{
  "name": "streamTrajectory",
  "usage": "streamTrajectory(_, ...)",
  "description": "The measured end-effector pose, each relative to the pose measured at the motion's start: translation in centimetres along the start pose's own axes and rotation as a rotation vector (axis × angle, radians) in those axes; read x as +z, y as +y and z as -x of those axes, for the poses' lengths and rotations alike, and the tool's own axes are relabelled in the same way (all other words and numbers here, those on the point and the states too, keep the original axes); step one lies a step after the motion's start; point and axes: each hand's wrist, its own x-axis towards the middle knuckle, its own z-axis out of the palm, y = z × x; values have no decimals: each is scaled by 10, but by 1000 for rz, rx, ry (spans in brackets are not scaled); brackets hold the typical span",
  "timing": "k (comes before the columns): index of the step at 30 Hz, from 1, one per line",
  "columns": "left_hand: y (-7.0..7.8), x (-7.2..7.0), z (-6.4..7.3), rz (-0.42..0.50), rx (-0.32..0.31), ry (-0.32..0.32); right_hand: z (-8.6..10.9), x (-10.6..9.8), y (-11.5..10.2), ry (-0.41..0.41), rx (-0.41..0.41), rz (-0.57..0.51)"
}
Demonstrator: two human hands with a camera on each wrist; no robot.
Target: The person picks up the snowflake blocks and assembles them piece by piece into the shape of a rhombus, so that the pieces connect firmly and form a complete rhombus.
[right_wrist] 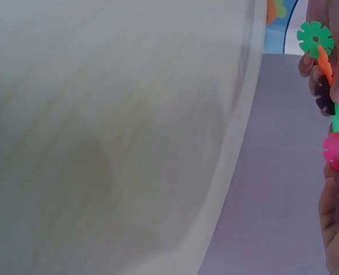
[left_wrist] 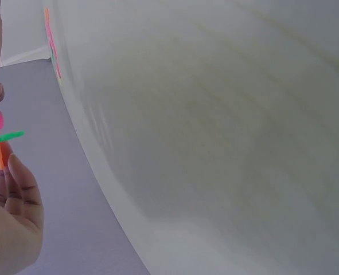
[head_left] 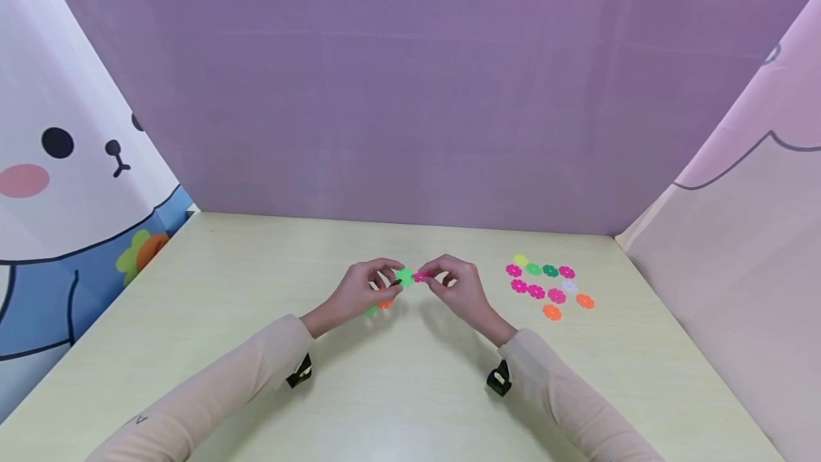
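Both hands are close together over the middle of the table in the head view. My left hand (head_left: 359,288) pinches a short chain of slotted plastic discs; in the right wrist view it runs from a green disc (right_wrist: 315,39) through an orange disc (right_wrist: 325,63) and a black disc (right_wrist: 323,94) to a second green disc (right_wrist: 338,121). Between thumb and fingers, my right hand (head_left: 463,292) holds a pink disc (right_wrist: 333,150), its edge right at the slot of that last green disc. Fingers cover part of the black and pink discs.
Several loose discs lie on the table's right side: pink (head_left: 556,296), yellow (head_left: 521,259), dark green (head_left: 550,270), white (head_left: 569,284) and orange (head_left: 552,312). A purple cloth (head_left: 410,105) stands behind the table (head_left: 410,391), with printed cloths at both sides.
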Motion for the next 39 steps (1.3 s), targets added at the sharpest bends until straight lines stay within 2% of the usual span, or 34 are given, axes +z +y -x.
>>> streamTrajectory(3, -7, 1, -2, 12, -3, -1, 0, 1, 0, 6, 0, 6)
streamTrajectory(11, -9, 1, -3, 24, 0, -16, -2, 4, -3, 17, 5, 22)
streamTrajectory(20, -7, 1, -4, 3, 43, -23, -5, -3, -38, 18, -37, 18)
streamTrajectory(23, -7, 1, -5, -13, 52, -23, -5, -4, -40, 15, -44, 27)
streamTrajectory(27, -7, 2, -4, -32, 37, -24, -4, -4, -37, 7, -38, 34)
streamTrajectory(34, -10, 3, -2, -35, 23, -10, -2, 3, -2, -38, 9, 39)
streamTrajectory(39, -10, 4, -2, -31, 4, 12, -2, 0, 2, -58, 13, 45)
